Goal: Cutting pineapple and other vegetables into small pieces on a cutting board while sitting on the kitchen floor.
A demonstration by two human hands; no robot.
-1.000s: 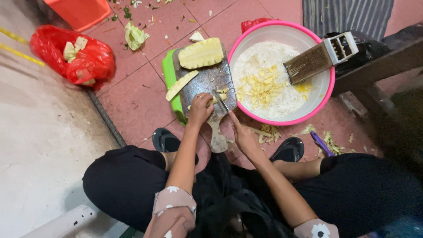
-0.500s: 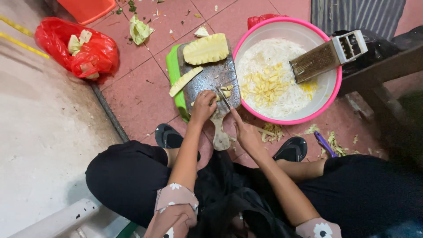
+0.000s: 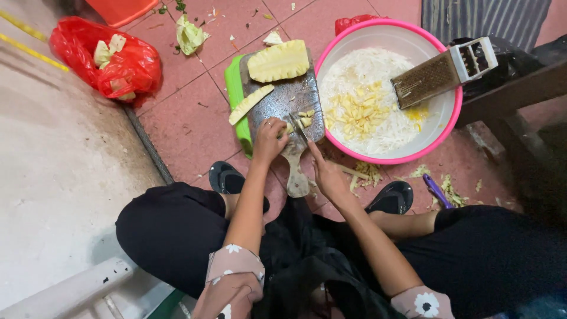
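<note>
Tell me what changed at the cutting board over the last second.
Very little. The left hand still pins small pineapple pieces on the cutting board, and the right hand keeps the knife on them. The pineapple half, pink basin and grater stayed put.

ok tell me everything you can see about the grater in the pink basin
The grater is a flat-sided box type, brownish perforated metal with a pale open-framed handle end. It lies tilted across the upper right rim of the pink basin, metal end down over the shredded white and yellow pieces, handle end sticking out past the rim. No hand touches it.
</note>
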